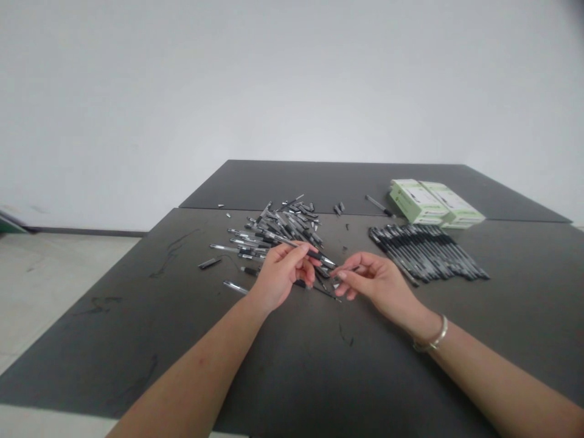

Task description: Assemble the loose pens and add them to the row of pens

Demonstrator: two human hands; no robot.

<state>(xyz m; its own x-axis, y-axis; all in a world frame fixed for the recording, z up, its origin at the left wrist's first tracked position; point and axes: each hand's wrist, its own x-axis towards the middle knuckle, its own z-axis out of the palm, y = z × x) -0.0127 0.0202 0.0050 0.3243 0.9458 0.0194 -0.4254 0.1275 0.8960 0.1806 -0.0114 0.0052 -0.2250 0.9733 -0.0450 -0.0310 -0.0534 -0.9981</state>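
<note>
My left hand [283, 272] is closed around a pen [314, 253] with a clear barrel and a black grip, its pointed end aimed right. Just beyond that end, my right hand [374, 281] pinches a small dark piece, mostly covered by the fingers; its kind I cannot make out. A loose heap of pens, caps and small parts [285, 224] spreads behind and left of my left hand. Under the hands a thin dark refill [326, 293] lies on the table.
To the right, many capped pens [426, 250] lie side by side in a row. Two green and white boxes [417, 204] stand behind them, a single pen [378, 204] beside them. The dark table [292, 377] has ink-like marks and a seam, with a white wall behind.
</note>
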